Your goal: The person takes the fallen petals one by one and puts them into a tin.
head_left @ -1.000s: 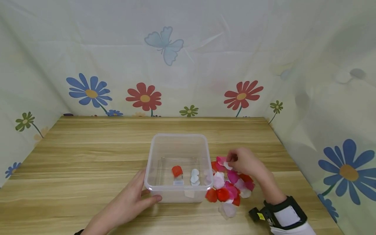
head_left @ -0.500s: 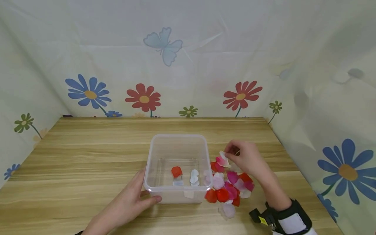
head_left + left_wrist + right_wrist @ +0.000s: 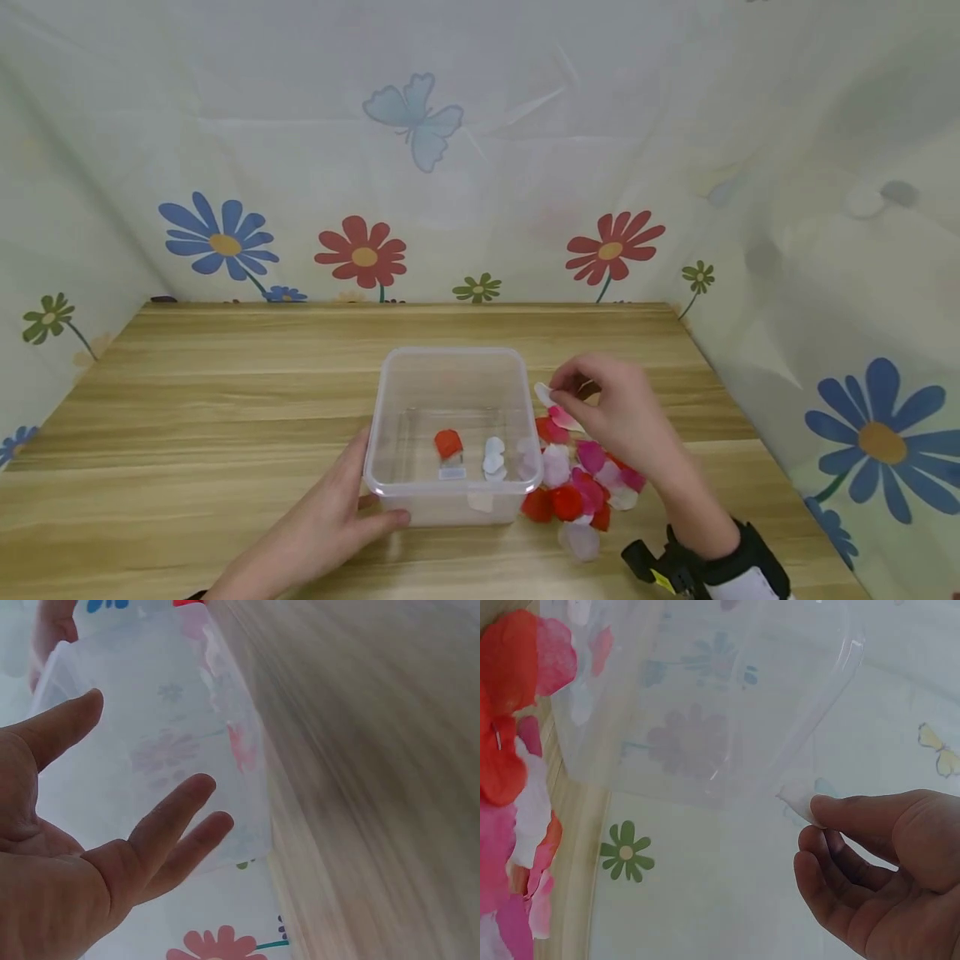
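A clear plastic box [image 3: 453, 489] stands lidless on the table. Inside lie a red petal [image 3: 448, 443] and several white petals [image 3: 494, 458]. My left hand [image 3: 330, 517] rests against the box's left side, thumb at the front; its fingers are spread and fairly straight in the left wrist view [image 3: 97, 847]. Between thumb and index finger, my right hand [image 3: 611, 408] pinches a white petal [image 3: 799, 799], held just off the box's right rim. Below that hand, loose artificial petals [image 3: 567, 502] in red, pink and white lie in a pile close to the box.
Bare wood-grain table [image 3: 247, 375] stretches left of and behind the box. A flower-printed curtain [image 3: 525, 167] surrounds the table at the back and both sides. One pale petal [image 3: 580, 542] lies at the pile's near edge. A black strap with a camera [image 3: 738, 554] circles the right wrist.
My right hand has lifted the white petal from the far part of the pile and carried it left toward the box rim. The left hand stays at the box.
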Demonstrator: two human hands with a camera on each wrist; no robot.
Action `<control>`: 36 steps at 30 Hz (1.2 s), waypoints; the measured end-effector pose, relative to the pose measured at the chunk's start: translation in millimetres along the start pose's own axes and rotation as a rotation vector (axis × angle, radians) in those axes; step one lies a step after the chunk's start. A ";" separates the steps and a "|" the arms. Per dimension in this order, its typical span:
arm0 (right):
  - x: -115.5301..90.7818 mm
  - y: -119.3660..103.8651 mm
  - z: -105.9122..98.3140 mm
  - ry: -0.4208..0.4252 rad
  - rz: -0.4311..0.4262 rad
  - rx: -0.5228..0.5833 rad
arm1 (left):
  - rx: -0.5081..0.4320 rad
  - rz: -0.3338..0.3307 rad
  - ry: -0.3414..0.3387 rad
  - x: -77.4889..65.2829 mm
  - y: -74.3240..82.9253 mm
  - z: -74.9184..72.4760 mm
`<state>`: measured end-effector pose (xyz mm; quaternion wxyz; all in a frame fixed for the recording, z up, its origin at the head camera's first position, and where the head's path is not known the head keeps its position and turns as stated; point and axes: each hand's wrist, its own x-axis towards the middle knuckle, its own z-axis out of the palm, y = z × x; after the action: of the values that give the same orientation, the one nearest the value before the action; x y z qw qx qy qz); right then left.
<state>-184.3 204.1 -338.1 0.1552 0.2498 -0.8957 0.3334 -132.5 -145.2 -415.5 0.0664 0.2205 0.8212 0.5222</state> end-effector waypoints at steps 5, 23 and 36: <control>-1.1 -5.8 1.3 0.012 -0.058 0.020 | 0.000 -0.056 -0.006 2.8 6.4 0.4; -4.5 -26.5 11.2 0.086 -0.169 0.058 | 0.148 -0.141 0.086 4.9 12.8 10.2; -1.6 -26.9 20.1 0.011 -0.141 0.043 | 0.104 -0.168 0.072 4.1 13.4 8.1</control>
<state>-170.4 173.5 -339.5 0.1779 0.3137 -0.8676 0.3422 -129.5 -131.9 -406.7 0.0688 0.1348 0.8647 0.4790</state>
